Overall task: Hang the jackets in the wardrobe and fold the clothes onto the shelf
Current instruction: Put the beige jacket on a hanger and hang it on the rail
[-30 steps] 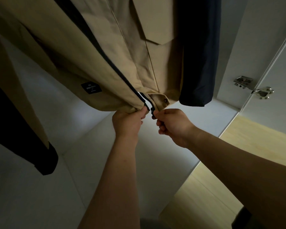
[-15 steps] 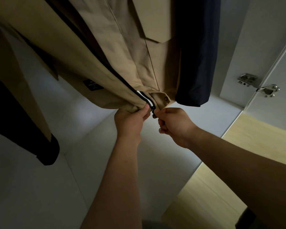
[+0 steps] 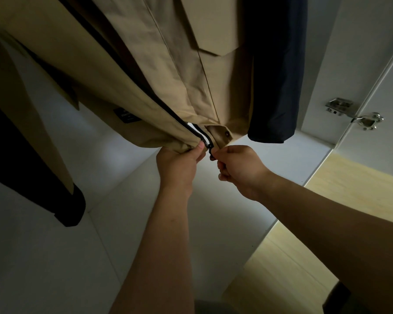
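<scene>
A small dark label [image 3: 125, 114] inside the tan jacket [image 3: 127, 64], its print too blurred to read

Metal door hinge [image 3: 355, 114] on white panel, right side — pale wood floor [image 3: 304, 257] below, lit in strips

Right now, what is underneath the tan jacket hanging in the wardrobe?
Under the tan jacket lies the bare white wardrobe floor. Both hands, left hand and right hand, work at its hem. The floor directly behind the fabric is hidden.
</scene>
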### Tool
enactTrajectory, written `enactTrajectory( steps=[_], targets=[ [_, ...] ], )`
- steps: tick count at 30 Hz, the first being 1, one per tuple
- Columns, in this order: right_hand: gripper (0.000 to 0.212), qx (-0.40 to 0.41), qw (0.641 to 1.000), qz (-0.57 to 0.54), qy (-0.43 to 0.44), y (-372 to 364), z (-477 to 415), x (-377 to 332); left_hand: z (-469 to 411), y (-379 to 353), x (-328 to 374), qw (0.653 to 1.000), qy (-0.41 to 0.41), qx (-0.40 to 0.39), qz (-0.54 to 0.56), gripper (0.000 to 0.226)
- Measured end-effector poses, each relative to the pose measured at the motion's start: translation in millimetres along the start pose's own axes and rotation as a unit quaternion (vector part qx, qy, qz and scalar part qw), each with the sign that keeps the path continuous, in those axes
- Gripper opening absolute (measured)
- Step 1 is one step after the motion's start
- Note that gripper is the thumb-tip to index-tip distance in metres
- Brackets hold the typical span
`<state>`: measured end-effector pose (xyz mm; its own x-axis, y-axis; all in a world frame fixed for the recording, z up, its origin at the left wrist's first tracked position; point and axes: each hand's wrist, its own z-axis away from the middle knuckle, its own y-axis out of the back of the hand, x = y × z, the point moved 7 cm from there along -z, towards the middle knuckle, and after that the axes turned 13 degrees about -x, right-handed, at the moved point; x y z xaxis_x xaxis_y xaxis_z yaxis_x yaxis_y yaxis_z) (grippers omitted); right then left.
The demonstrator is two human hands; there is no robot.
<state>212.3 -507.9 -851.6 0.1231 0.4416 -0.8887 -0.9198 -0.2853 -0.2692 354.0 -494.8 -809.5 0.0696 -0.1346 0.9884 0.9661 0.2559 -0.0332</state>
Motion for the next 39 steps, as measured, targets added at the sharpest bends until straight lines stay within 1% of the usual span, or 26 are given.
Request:
enactTrajectory(
  steps=[6,8,11,14,18,22,26,29,31,32,34,37,39],
  targets=[
    [0.023,-0.001,1.000,0.001,0.011,-1,1,-1,-1,3,2,0.994,0.001,0.001,-0.108,0.024],
    [0.023,0.004,1.000,-0.003,0.013,-2,1,0,-1,3,4,0.986,-0.002,0.006,-0.164,0.022],
    [0.022,0.007,1.000,-0.018,0.010,-3,1,3,-2,3,6,0.977,-0.005,-0.001,-0.212,0.015],
    [0.023,-0.002,0.999,-0.047,0.006,-4,0,7,-5,4,5,0.965,-0.010,-0.020,-0.260,0.022],
    [0.022,-0.007,0.997,-0.072,0.003,-6,-1,7,-6,3,6,0.943,-0.027,-0.028,-0.332,0.021],
    [0.020,-0.001,0.998,-0.069,0.000,-1,-2,4,-7,-3,8,0.928,-0.041,-0.034,-0.369,0.021],
    [0.021,-0.009,0.999,-0.037,-0.009,0,-2,6,-9,-2,1,0.923,-0.025,-0.047,-0.380,0.023],
    [0.023,-0.008,1.000,0.013,-0.016,2,-3,3,-8,2,-3,0.934,-0.016,-0.047,-0.354,0.025],
    [0.023,-0.001,1.000,0.020,-0.023,3,-4,4,-7,4,-4,0.939,-0.015,-0.034,-0.341,0.025],
    [0.022,0.004,1.000,0.004,-0.027,3,-4,6,-7,4,-4,0.940,-0.018,-0.030,-0.340,0.027],
    [0.017,0.018,0.997,-0.067,-0.042,0,-3,13,-7,3,-3,0.937,-0.031,-0.028,-0.347,0.028],
    [0.012,0.033,0.977,-0.191,-0.086,-6,0,24,-8,4,-2,0.928,-0.044,-0.032,-0.369,0.028],
    [0.011,0.044,0.968,-0.225,-0.099,-7,0,27,-8,3,-3,0.924,-0.043,-0.037,-0.378,0.028]
  ],
)
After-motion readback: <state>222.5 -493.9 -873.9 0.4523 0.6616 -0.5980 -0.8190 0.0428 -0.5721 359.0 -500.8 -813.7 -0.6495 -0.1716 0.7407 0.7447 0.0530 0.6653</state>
